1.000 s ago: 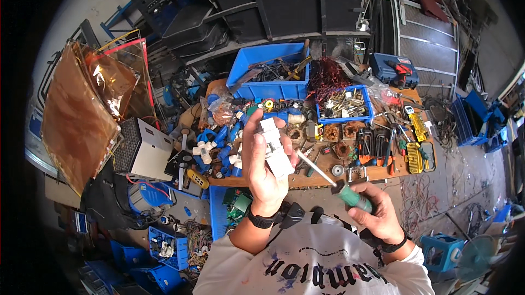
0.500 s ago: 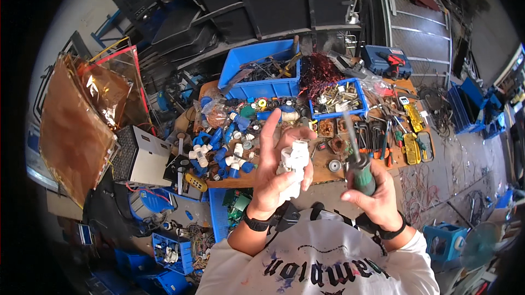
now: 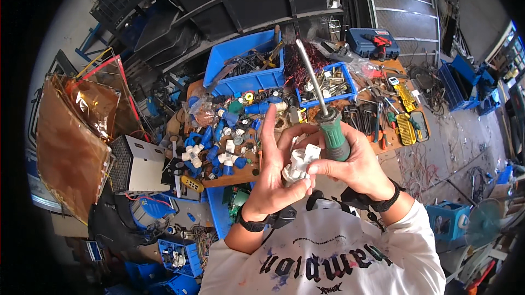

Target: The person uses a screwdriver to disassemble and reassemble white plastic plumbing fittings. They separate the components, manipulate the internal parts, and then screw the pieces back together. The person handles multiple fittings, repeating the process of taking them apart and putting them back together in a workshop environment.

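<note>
My left hand (image 3: 272, 177) cradles a small white plastic part (image 3: 298, 165) close to my chest, its index finger stretched upward. My right hand (image 3: 358, 161) grips a screwdriver by its green handle (image 3: 333, 137), the metal shaft (image 3: 310, 73) pointing up and away. The right thumb and fingertips also touch the white part. Both hands meet above the front edge of a cluttered wooden workbench (image 3: 240, 175).
On the bench lie several blue and white plastic fittings (image 3: 219, 142), a big blue bin of tools (image 3: 246, 65), a smaller blue bin of metal hardware (image 3: 331, 82), pliers and yellow tools (image 3: 406, 114). A grey metal box (image 3: 136, 166) stands left; blue crates (image 3: 178, 256) sit on the floor.
The screwdriver swung from lying low at the right to standing upright. My right hand rose and closed in on the white part, which my left hand lowered toward my chest.
</note>
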A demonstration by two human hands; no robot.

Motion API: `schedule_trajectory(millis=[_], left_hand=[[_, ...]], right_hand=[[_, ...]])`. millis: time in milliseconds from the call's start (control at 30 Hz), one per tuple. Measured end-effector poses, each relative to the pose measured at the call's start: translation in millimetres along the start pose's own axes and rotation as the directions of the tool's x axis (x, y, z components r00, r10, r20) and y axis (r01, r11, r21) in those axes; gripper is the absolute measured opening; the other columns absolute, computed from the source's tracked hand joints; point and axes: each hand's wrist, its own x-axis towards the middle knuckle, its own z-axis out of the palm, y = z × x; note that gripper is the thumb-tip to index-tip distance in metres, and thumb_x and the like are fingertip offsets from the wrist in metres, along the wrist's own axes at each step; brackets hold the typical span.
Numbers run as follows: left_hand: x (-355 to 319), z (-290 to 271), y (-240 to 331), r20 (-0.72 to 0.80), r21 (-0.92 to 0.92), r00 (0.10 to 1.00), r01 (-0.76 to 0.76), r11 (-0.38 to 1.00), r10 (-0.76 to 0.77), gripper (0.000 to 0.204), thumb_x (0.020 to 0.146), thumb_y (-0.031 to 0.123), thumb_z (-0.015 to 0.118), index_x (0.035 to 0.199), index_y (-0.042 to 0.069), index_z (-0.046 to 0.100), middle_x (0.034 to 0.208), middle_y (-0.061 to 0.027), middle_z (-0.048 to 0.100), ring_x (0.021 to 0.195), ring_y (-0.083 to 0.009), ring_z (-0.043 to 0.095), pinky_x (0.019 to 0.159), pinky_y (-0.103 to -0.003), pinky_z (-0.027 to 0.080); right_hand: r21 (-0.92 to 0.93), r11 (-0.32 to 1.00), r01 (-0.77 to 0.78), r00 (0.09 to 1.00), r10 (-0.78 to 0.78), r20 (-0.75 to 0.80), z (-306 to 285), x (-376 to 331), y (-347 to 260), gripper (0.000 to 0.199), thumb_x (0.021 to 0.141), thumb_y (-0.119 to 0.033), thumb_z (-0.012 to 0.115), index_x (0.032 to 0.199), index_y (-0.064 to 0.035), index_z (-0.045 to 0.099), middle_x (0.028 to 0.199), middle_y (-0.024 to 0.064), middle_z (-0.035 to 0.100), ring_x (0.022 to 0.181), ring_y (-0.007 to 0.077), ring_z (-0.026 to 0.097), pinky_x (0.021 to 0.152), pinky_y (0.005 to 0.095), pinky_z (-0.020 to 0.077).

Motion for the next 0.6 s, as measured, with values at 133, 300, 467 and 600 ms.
schedule_trajectory(millis=[133,300,467,600], left_hand=[[-2.6,-0.2,0.4,-0.034,0.063,0.999,0.008,0.998,-0.006,0.110,0.072,0.006,0.071,0.148,0.020,-0.008,0.134,-0.0198,0.036,0.087,-0.0192,0.060,0.069,-0.029,0.054],[-6.4,4.3,-8.3,-0.108,0.330,0.982,-0.112,0.937,0.155,0.087,0.073,-0.005,0.072,0.138,0.009,0.017,0.127,-0.0160,0.039,0.107,-0.0218,0.055,0.085,-0.030,0.048],[-14.8,4.8,-12.2,-0.168,0.321,0.978,-0.067,0.945,0.126,0.055,0.080,-0.005,0.068,0.122,0.004,0.033,0.118,-0.0113,0.046,0.103,-0.0192,0.058,0.081,-0.028,0.051],[-16.1,8.5,-1.8,-0.152,0.172,0.987,0.070,0.983,-0.044,0.045,0.087,0.001,0.064,0.121,0.002,0.034,0.107,-0.0087,0.052,0.095,-0.0162,0.059,0.072,-0.026,0.054]], right_hand=[[0.066,0.996,-0.061,0.990,0.069,-0.126,0.9,-0.1,-3.7,0.041,0.079,-0.002,0.073,0.114,0.0005,0.051,0.090,0.0080,0.063,0.068,0.0146,0.065,0.058,0.0258,0.0537],[0.025,0.996,-0.091,0.955,0.094,-0.281,-3.6,-1.5,7.4,0.034,0.075,-0.010,0.078,0.095,-0.0050,0.051,0.098,0.0115,0.067,0.058,0.0072,0.056,0.044,0.0190,0.0429],[0.059,0.998,0.019,0.952,0.000,-0.306,-2.8,-1.5,10.6,0.033,0.076,-0.008,0.077,0.099,-0.0037,0.054,0.097,0.0084,0.067,0.070,0.0072,0.059,0.054,0.0201,0.0472],[0.047,0.994,0.096,0.956,-0.078,-0.283,-2.6,-3.2,7.3,0.030,0.077,-0.005,0.076,0.099,-0.0030,0.056,0.102,0.0092,0.066,0.080,0.0082,0.060,0.061,0.0212,0.0495]])
